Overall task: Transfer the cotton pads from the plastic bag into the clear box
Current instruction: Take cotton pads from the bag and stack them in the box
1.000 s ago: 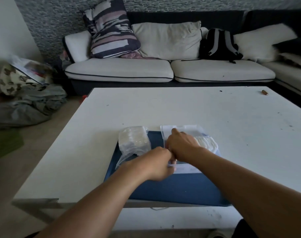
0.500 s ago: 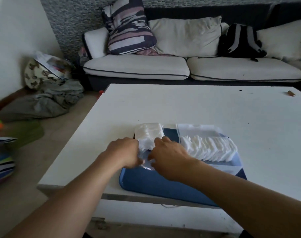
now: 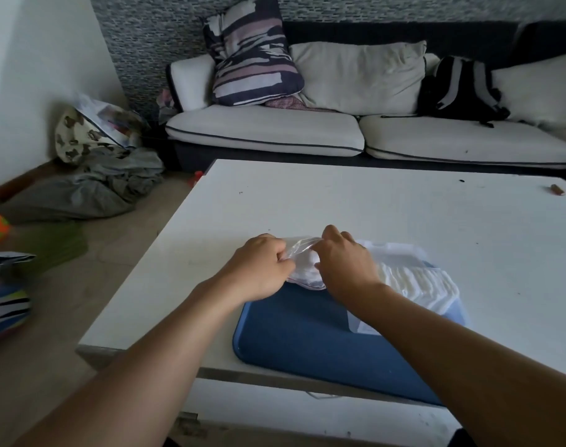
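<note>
A clear plastic bag (image 3: 302,258) with white cotton pads inside lies at the far left corner of a blue mat (image 3: 307,337). My left hand (image 3: 259,269) pinches the bag's left edge and my right hand (image 3: 343,262) pinches its right edge, with the film stretched between them. Just right of my right hand stands the clear box (image 3: 404,253), holding a row of white cotton pads (image 3: 417,282). My right forearm hides the box's near left corner.
The mat lies on a white table (image 3: 372,204) near its front edge. A small brown object (image 3: 557,190) rests at the table's far right. Behind stands a sofa (image 3: 265,130) with cushions and a black backpack (image 3: 462,88). Clothes (image 3: 91,188) lie on the floor to the left.
Both hands left the clear box and moved left onto the plastic bag, then gripped its edges and raised the film between them. The camera view swung left.
</note>
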`<state>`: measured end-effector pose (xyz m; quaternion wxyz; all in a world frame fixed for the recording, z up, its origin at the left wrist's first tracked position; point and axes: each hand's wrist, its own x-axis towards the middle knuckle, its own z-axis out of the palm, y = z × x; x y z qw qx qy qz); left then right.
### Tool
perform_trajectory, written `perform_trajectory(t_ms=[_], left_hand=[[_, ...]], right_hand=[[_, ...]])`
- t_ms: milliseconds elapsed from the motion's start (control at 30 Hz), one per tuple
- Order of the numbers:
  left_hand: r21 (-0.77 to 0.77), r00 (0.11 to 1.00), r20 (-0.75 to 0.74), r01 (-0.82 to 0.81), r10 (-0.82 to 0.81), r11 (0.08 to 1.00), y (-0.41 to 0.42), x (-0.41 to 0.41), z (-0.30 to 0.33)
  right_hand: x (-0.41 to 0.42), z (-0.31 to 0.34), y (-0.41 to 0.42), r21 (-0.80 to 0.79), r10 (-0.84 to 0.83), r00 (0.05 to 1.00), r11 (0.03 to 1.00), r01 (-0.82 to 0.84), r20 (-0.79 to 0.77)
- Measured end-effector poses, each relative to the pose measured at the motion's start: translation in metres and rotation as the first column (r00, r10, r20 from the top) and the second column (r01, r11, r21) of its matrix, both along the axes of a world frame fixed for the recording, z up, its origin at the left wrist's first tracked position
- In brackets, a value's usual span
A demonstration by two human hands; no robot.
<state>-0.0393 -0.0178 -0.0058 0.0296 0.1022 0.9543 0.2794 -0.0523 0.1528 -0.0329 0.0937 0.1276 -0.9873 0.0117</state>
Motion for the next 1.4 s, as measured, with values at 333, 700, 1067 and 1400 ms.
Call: perform_trajectory(t_ms=[333,700,1067,1400], left_hand=[[-0.113,0.995,0.087,-0.034,0.044,0.993,0.006,0.002,-0.009],[-0.266,0.988,-0.058,-0.150,0.140,0.952,0.017,-0.007,-0.037],[-0.143,0.980,0.191,-0.031,0.058,0.989,0.022,-0.007,0.006],[0.901,0.936,0.345,-0.352,0.071,0.253,0.101,0.025,0.025]], right_hand=[[-0.003,-0.008,0.005,-0.129,0.078,0.995,0.989,-0.069,0.063],[0.024,0.013,0.009,-0.236,0.280,0.956,0.938,-0.254,0.085],[0.036,0.055,0.064,-0.945,0.388,0.863,0.084,0.317,0.324],[0.036,0.057,0.050,-0.940,0.404,0.889,-0.163,0.300,0.214]])
